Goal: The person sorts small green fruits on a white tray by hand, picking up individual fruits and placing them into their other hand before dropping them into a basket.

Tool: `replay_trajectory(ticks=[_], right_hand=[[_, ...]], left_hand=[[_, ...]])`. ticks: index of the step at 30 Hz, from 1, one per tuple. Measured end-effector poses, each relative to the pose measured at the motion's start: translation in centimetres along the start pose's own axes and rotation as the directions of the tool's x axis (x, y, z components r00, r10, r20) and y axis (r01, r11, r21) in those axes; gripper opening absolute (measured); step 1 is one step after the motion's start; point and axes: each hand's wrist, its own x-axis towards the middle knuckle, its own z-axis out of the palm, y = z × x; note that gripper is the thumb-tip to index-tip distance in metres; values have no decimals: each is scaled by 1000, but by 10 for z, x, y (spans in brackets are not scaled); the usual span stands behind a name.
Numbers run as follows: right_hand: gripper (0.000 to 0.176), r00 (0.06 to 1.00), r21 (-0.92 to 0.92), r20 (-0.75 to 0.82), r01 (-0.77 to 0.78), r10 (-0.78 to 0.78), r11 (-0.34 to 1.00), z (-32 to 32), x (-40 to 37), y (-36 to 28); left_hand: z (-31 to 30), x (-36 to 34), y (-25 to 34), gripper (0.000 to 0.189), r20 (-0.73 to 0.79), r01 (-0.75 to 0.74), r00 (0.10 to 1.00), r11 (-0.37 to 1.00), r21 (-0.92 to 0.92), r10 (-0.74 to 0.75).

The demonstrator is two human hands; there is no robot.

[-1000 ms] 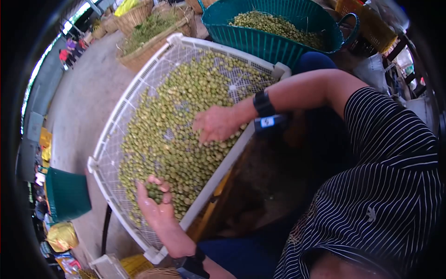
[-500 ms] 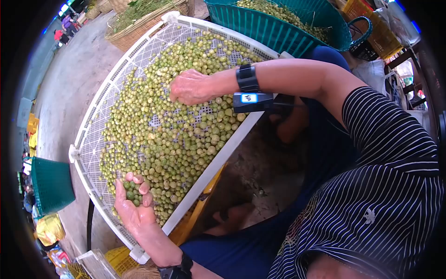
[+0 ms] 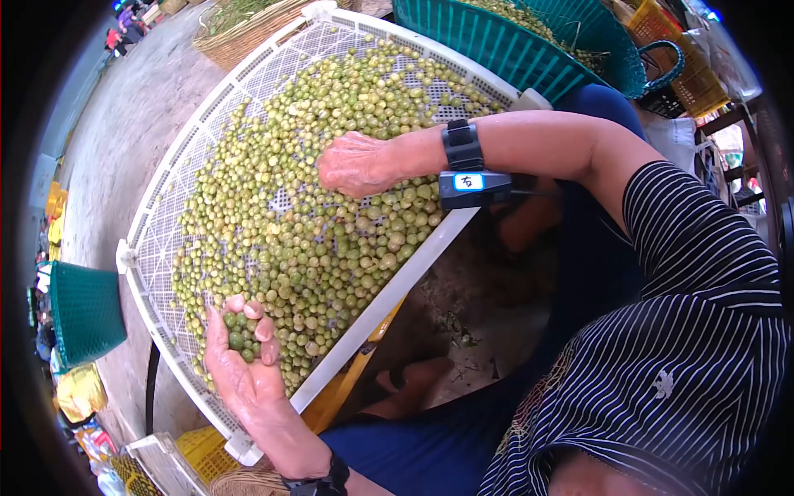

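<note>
A large white perforated tray [image 3: 178, 178] holds a thick spread of small green round fruits [image 3: 306, 207]. My left hand [image 3: 240, 355] rests at the tray's near corner, palm up, fingers curled around a few green fruits [image 3: 238, 332]. My right hand [image 3: 357, 164] lies palm down on the pile near the tray's right rim, fingers bent into the fruits. Whether it holds any is hidden. A black wrist strap with a small device [image 3: 470, 169] sits on my right wrist.
A teal plastic basket [image 3: 513, 50] with more green fruits stands beyond the tray. A woven basket [image 3: 240, 33] is at the back left, a teal bin [image 3: 83, 314] at the left, yellow crates [image 3: 198, 442] below the tray. Concrete floor lies left.
My right hand moved up the pile from the tray's right rim toward its middle. My left hand stayed at the near corner, cupping fruits. The view shifted slightly.
</note>
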Motion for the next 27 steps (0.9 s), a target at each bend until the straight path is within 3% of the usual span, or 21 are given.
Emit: replay_trajectory(ticks=[2,4,5,6,7,8,11,12,13,14,16,19,22,23,25,27], right_hand=[[10,996,10,47,-71,70,997,-10,6,-11],[10,979,239,84,-203,188,950,-19,13,-21],[10,985,357,-48,-139,167,924,-19,17,-30],[10,985,359,-50,-135,164,923,-17,20,-43],[5,954,507,-293,93,70,857,-20,24,-60],[6,848,574,-529,341,20,745,-23,28,-73],[10,904,688,-427,330,-8,647,-37,31,-93],[10,901,684,-433,337,-12,647,-39,39,-85],[17,982,549,-178,44,66,835,-40,52,-67],[26,975,301,57,-221,214,928,-40,66,-46],[24,954,179,25,-299,300,937,-10,99,7],[28,968,41,-109,-222,225,974,11,125,54],[35,966,86,-196,-151,165,985,54,140,49],[44,986,127,-44,-157,163,979,51,141,34],[44,963,124,-269,39,-4,992,64,137,2],[44,991,201,-116,90,-67,975,60,125,-35]], left_hand=[[1,3,-5,29,38,29,999,999,-20,-28],[4,6,-16,30,86,32,996,999,-28,-30],[6,9,-23,30,75,73,995,997,-6,-72],[10,12,-31,30,63,114,991,993,18,-115],[18,14,-42,31,-41,100,994,995,18,-99],[17,15,-46,30,9,180,983,983,39,-181],[22,19,-57,29,65,206,977,977,-46,-203],[22,19,-56,29,64,198,979,979,-44,-195],[20,18,-55,29,76,222,973,972,-78,-217],[20,18,-53,29,89,247,967,963,-111,-238],[21,17,-50,29,104,225,971,970,-88,-216],[23,15,-45,29,99,238,967,971,-40,-233],[22,14,-42,29,127,268,959,958,-103,-255],[26,11,-39,29,112,261,962,958,-117,-249],[26,7,-35,30,150,253,961,956,-148,-231],[28,3,-30,30,183,242,961,950,-195,-207]])
